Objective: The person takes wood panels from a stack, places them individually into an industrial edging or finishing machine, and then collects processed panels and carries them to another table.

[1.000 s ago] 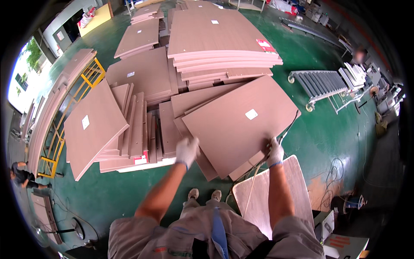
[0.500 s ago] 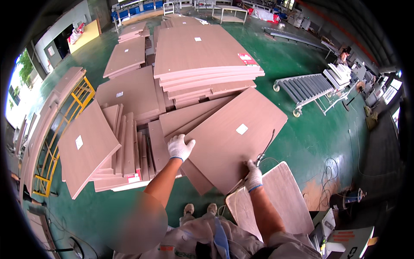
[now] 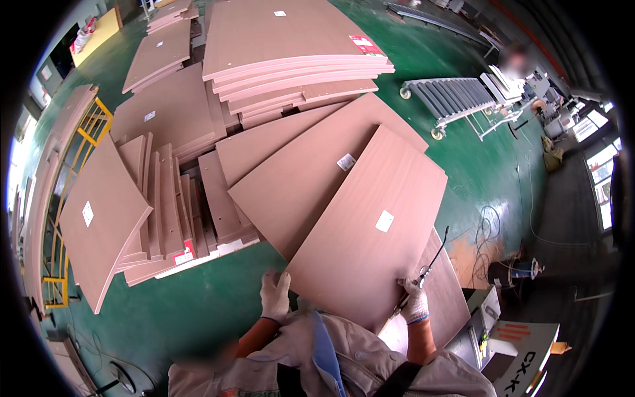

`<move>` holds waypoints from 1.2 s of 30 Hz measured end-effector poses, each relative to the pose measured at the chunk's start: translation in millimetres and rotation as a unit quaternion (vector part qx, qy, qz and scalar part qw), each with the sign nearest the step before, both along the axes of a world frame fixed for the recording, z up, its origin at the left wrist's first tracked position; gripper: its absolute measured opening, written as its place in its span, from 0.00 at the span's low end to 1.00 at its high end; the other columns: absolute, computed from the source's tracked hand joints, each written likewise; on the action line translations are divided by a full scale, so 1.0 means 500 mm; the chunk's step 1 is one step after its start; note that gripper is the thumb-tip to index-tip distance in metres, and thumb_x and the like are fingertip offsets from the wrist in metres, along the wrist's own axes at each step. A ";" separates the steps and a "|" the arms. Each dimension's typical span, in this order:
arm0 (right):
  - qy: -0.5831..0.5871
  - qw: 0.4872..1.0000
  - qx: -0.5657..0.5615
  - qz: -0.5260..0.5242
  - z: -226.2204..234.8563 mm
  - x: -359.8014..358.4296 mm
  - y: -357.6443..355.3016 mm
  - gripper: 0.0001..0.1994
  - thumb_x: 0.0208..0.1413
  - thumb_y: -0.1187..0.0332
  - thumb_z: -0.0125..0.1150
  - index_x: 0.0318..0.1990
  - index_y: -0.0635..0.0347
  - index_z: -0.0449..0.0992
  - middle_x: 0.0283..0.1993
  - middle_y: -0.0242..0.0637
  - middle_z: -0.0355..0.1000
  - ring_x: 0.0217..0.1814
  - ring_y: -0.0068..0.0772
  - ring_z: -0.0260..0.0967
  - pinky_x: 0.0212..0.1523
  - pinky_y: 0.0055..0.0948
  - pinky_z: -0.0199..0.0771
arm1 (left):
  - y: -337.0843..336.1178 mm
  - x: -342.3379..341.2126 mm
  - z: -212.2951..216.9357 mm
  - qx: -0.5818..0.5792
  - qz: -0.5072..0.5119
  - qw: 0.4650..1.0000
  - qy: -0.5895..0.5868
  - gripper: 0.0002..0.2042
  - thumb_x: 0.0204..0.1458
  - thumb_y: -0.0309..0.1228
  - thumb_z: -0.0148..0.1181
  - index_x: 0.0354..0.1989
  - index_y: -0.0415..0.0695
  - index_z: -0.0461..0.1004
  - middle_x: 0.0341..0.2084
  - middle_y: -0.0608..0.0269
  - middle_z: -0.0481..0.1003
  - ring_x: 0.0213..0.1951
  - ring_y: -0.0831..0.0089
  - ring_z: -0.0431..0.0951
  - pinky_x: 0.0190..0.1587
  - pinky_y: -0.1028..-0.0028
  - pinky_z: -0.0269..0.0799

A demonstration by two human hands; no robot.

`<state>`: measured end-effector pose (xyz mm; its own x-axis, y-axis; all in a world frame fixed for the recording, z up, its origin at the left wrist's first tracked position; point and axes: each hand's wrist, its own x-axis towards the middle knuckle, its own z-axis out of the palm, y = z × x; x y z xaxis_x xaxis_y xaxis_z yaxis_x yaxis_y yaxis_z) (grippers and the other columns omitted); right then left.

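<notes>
On the green floor (image 3: 198,311): brown boards everywhere, one held up by both hands.
Tall stack of boards (image 3: 291,46) at top centre, lower piles to its left, a leaning row of boards (image 3: 159,205) mid-left. Roller conveyor (image 3: 450,99) on wheels at right, well apart from the piles. Held board (image 3: 370,231), white sticker on its face, lies tilted over another large board (image 3: 297,178). Left hand (image 3: 274,298), white glove, fingers flat and open against the board's near edge. Right hand (image 3: 415,304), gloved, closed on the board's lower right edge together with a thin black tool (image 3: 430,261).
</notes>
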<state>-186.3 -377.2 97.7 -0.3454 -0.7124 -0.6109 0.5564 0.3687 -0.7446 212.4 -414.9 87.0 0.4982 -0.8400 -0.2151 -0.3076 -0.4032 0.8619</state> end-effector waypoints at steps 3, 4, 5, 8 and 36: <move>0.028 1.000 -0.005 -0.011 0.025 0.009 0.044 0.07 0.59 0.69 0.70 0.42 0.60 0.80 0.43 0.38 0.81 0.51 0.38 0.77 0.59 0.39 0.76 | 0.016 0.016 -0.030 0.052 -0.105 0.898 0.425 0.20 0.66 0.36 0.61 0.60 0.33 0.72 0.53 0.47 0.77 0.50 0.59 0.78 0.49 0.63 0.76; 0.028 1.000 0.001 -0.013 0.035 0.008 0.052 0.07 0.60 0.70 0.69 0.42 0.61 0.80 0.43 0.38 0.81 0.51 0.37 0.77 0.59 0.39 0.76 | 0.027 0.020 -0.036 -0.005 -0.197 0.927 0.320 0.18 0.67 0.36 0.61 0.58 0.35 0.74 0.50 0.51 0.78 0.48 0.64 0.78 0.49 0.65 0.75; 0.027 1.000 0.005 -0.015 0.046 0.012 0.053 0.07 0.61 0.70 0.68 0.43 0.62 0.81 0.42 0.38 0.81 0.50 0.37 0.77 0.58 0.39 0.76 | 0.036 0.024 -0.042 -0.065 -0.286 0.933 0.209 0.16 0.68 0.36 0.60 0.55 0.37 0.76 0.48 0.56 0.78 0.47 0.69 0.78 0.49 0.68 0.75; 0.055 0.998 0.022 -0.015 0.073 0.033 0.044 0.05 0.62 0.68 0.67 0.39 0.60 0.81 0.40 0.34 0.80 0.46 0.34 0.77 0.55 0.36 0.77 | 0.049 0.025 -0.092 -0.054 -0.296 0.923 0.238 0.13 0.68 0.35 0.61 0.52 0.39 0.78 0.44 0.62 0.79 0.45 0.73 0.79 0.49 0.71 0.74; 0.161 0.976 0.099 0.106 -0.161 -0.137 -0.165 0.20 0.67 0.46 0.62 0.55 0.48 0.73 0.30 0.37 0.74 0.20 0.32 0.69 0.15 0.32 0.71 | -0.135 0.040 -0.007 0.008 -0.065 0.982 0.179 0.31 0.56 0.59 0.64 0.48 0.39 0.83 0.43 0.43 0.84 0.48 0.48 0.83 0.49 0.56 0.76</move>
<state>-254.8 -459.7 17.0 -0.3995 -0.6674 -0.6285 0.2003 0.6055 -0.7702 232.4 -482.3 83.5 0.2769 -0.8865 -0.3707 -0.0354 -0.3949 0.9180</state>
